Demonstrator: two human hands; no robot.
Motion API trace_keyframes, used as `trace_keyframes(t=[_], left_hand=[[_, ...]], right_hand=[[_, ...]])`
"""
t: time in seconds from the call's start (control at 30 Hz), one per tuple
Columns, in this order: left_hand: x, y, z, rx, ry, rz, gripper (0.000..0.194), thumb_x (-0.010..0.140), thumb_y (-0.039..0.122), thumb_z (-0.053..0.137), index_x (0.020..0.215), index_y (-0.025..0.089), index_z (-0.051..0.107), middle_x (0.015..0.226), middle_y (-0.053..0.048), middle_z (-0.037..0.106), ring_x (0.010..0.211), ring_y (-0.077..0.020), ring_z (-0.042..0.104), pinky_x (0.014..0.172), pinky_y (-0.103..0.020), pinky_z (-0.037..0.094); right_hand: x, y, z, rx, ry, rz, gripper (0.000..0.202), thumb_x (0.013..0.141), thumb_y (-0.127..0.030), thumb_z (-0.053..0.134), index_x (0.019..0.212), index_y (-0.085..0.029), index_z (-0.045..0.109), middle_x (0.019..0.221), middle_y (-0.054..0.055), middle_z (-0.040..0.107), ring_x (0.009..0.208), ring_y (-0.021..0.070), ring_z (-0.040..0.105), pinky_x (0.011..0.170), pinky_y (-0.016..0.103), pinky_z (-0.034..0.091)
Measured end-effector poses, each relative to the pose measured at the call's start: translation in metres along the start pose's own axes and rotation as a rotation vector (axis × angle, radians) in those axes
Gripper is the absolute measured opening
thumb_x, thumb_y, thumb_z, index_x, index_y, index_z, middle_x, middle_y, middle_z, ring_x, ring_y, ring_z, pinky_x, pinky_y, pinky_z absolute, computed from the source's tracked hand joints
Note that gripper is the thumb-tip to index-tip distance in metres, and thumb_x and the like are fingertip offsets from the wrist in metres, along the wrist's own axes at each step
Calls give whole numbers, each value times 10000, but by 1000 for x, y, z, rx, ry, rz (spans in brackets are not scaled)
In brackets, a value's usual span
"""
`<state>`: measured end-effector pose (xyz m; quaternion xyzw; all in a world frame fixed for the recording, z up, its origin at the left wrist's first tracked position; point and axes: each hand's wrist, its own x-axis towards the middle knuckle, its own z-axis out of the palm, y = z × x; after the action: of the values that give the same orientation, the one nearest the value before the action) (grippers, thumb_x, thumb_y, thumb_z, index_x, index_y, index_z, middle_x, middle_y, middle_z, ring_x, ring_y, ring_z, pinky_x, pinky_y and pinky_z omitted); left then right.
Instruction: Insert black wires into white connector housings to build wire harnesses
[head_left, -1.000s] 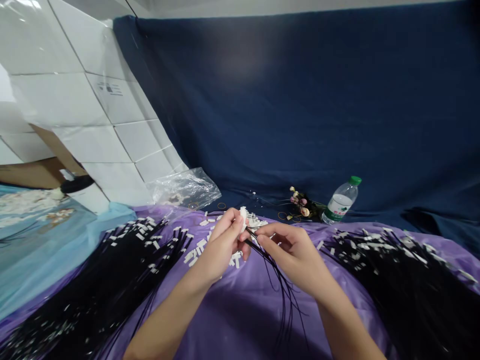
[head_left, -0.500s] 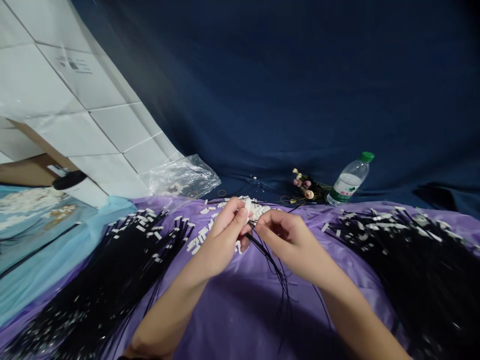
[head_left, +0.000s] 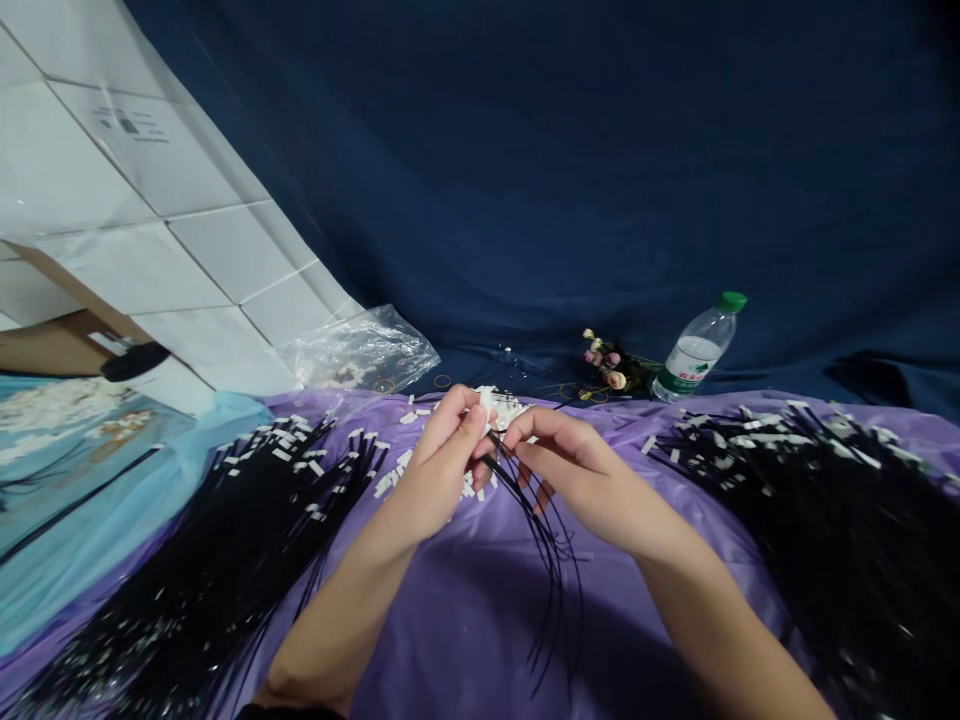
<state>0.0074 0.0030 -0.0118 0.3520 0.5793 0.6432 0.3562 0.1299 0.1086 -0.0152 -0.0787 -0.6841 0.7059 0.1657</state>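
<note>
My left hand [head_left: 442, 465] is closed on a small bunch of thin black cords [head_left: 551, 565], and a white tab [head_left: 487, 400] shows at its fingertips. The loose ends hang down over the purple cloth [head_left: 465, 620]. Just to the right, my right hand [head_left: 566, 455] has its thumb and index finger bent close to the cords at their upper part; whether it pinches one is too small to make out. Behind and below the fingers lies a pile of white tabs [head_left: 405, 465], partly hidden by my hands.
Black cords with white ends lie in a large heap [head_left: 217, 540] on the left and another [head_left: 832, 530] on the right. At the back are a clear plastic bag [head_left: 367, 350], small flowers [head_left: 611, 370] and a green-capped bottle [head_left: 697, 350]. A light-blue sheet [head_left: 97, 510] covers the far left.
My right hand has moved slightly, its lower fingers now spread among the cords. The hanging cord ends have swung and spread apart. My left hand keeps its hold.
</note>
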Motion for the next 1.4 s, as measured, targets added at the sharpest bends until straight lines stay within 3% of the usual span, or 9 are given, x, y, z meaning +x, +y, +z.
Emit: trace_keyframes(t=[0.23,0.4,0.57,0.73,0.87,1.1,1.2,1.33,1.4], left_hand=[[-1,1,-1,6,-17,15,270,900,452,481,831,201,410,636,58,353,474,-46,356,429,-166,344],[-2,1,0,23,-11,15,271,895,460,486,851,204,412,654,55,357,500,-55,342,437,-171,352],[-5,1,3,90,10,34,273,895,470,475,861,204,425,656,51,357,502,-63,343,444,-186,347],[-11,0,5,256,82,97,243,915,454,444,877,214,442,666,36,382,553,-89,374,480,-209,346],[-14,-1,6,323,106,112,243,923,451,431,866,216,443,649,38,359,545,-89,349,481,-214,314],[-7,0,10,163,33,12,291,897,489,464,824,213,410,618,57,319,490,-68,327,417,-172,308],[-3,3,10,22,33,-66,308,865,480,523,802,208,392,596,69,308,448,-51,299,386,-152,285],[0,11,6,-145,50,-195,299,834,456,574,831,204,414,571,82,282,405,-36,286,361,-135,236],[0,14,3,-204,48,-238,291,826,440,592,834,196,434,567,82,264,402,-35,299,359,-131,225]], right_hand=[[-2,1,1,-20,-12,-22,134,887,-298,546,935,-184,598,745,-15,533,559,68,441,440,160,469],[-2,4,4,-21,7,9,155,901,-328,534,900,-183,587,596,-50,519,413,48,418,369,151,388],[-4,0,6,-170,48,-37,146,903,-288,514,859,-175,595,553,-60,499,366,37,390,347,152,301],[-5,-1,7,-309,104,-112,110,876,-205,512,865,-169,615,507,-67,472,453,62,452,466,169,374],[-5,0,9,-362,144,-176,115,859,-184,515,837,-172,627,698,-25,611,580,68,526,533,168,400],[-6,4,15,-448,178,-174,117,877,-160,449,776,-176,506,700,-18,587,611,83,498,558,196,355],[-4,6,13,-296,138,-144,69,907,-217,454,851,-187,480,680,-30,526,580,78,447,541,198,338],[0,-1,-3,240,22,1,108,888,-282,531,963,-213,493,558,-89,349,451,58,274,427,166,274],[-1,-9,-15,471,-15,49,123,859,-294,569,931,-199,538,566,-71,406,441,59,338,403,166,306]])
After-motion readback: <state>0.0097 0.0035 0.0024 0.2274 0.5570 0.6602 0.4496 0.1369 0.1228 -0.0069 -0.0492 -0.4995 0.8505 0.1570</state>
